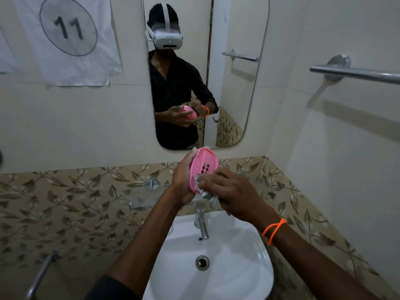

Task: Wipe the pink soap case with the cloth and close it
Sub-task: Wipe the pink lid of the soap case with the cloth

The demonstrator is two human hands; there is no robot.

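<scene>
Light, stiff, likely slippery case (203,165): cupped at rim in left hand (184,180); soft cloth (202,189) pinched by right hand (233,191).

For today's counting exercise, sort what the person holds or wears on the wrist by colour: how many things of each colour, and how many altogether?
Pink: 1, the soap case, held in the left hand.
Grey-white: 1, the cloth, pressed on the case by the right hand.
Orange: 1, the bead band on the right wrist.
Total: 3
</scene>
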